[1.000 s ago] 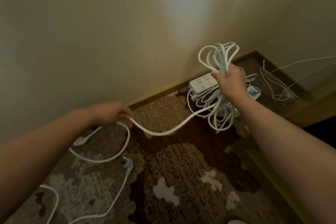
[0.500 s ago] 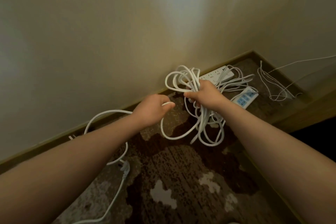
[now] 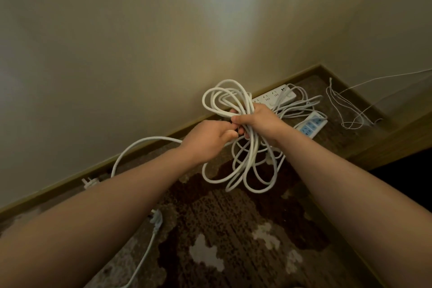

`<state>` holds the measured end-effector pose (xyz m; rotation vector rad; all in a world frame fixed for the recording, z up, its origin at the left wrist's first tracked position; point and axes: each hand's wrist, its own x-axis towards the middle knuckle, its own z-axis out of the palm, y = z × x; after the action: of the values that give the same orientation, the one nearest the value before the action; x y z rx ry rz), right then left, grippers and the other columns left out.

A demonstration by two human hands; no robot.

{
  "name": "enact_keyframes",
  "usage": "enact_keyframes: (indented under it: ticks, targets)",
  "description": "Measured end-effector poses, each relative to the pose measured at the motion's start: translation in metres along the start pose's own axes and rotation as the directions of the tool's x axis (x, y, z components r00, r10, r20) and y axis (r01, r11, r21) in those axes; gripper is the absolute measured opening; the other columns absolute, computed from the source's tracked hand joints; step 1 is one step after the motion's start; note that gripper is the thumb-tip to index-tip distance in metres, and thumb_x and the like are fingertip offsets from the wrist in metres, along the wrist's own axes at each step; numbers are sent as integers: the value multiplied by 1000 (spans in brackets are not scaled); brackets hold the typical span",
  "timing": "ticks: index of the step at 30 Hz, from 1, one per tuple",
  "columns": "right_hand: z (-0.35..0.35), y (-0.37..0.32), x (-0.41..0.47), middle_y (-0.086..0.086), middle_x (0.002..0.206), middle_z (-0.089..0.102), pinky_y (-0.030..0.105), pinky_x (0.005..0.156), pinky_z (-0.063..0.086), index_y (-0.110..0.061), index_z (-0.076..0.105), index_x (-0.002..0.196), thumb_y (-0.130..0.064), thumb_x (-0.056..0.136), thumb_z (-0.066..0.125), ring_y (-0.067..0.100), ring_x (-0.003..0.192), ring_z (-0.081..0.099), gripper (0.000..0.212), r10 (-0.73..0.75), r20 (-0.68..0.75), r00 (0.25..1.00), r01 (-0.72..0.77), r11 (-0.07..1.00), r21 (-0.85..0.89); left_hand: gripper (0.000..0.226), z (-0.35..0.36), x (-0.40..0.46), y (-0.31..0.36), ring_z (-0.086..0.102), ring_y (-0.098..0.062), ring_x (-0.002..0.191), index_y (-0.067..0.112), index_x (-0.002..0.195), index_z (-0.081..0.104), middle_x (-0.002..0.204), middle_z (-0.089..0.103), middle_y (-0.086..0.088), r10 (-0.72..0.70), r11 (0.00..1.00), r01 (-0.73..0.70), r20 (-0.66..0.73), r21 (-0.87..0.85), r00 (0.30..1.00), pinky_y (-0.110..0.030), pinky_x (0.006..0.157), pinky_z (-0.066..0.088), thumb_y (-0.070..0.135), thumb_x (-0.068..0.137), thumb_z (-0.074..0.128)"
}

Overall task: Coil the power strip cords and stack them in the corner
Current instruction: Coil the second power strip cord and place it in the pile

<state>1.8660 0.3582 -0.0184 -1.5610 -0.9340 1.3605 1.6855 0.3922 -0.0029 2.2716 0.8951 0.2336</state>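
- The right hand (image 3: 261, 121) is closed in a fist around the middle of a bundle of thick white power cord loops (image 3: 243, 161), held above the floor; loops stick up beyond the fist toward the wall and hang down below it.
- The left hand (image 3: 210, 140) is curled shut on a strand of the same white cord, its fingertips touching the right hand's thumb side.
- From the left hand a loose length of white cord (image 3: 131, 149) arcs away to the left and down toward a white plug (image 3: 90, 182) lying by the brown skirting board (image 3: 58, 184).
- Another white plug with its cord (image 3: 156, 220) lies on the patterned brown carpet (image 3: 233, 241), near, under the left forearm.
- In the far corner, a white power strip (image 3: 273, 98) lies against the skirting, with thinner coiled white cord around it.
- A white power strip with blue sockets (image 3: 312, 125) lies just right of the right wrist, on the floor.
- Farther right, thin white wire (image 3: 346, 110) lies tangled by the right-hand wall.
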Motion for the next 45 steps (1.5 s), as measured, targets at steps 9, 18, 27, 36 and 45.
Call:
enact_keyframes:
  ticks: [9,18,27,36,45]
  targets:
    - [3,5,-2,9,78,71,27,53,55,-8,71,103,-11,89,70,21,66,66,15,42,60,997,-42,999,7,26,-1,6,-6,53,-15,57,14,71,67,64,63,-5,-96,977,91,-19,-191,995,-31,59,42,31,88,56]
    - [14,6,-9,6,56,63,37,64,60,-6,68,78,-25,99,59,22,53,63,30,-60,95,994,71,991,-116,29,-6,4,-17,50,-1,52,22,62,62,54,56,10,-122,979,106,-83,-177,989,-18,52,36,35,88,58]
    - [0,5,-13,1,50,58,30,46,49,-17,61,85,-40,96,61,18,39,54,25,-126,-14,992,112,919,-379,27,-32,-7,-55,49,-13,57,25,64,57,58,53,6,-180,984,180,-89,-5,980,-32,58,39,42,83,64]
    - [18,5,-4,2,70,66,27,40,47,-39,55,92,-29,79,82,12,41,57,31,-63,161,985,142,825,-547,27,-38,3,-56,53,-14,59,23,69,58,59,56,5,-183,977,205,-281,54,942,-31,55,38,46,80,66]
    - [-21,14,-14,2,56,62,29,41,45,-17,63,91,-38,83,79,22,44,54,27,-53,-52,997,25,897,-442,24,-63,-31,-113,59,-22,84,14,94,71,91,69,-5,-223,969,237,-172,64,960,-29,68,35,28,95,52]
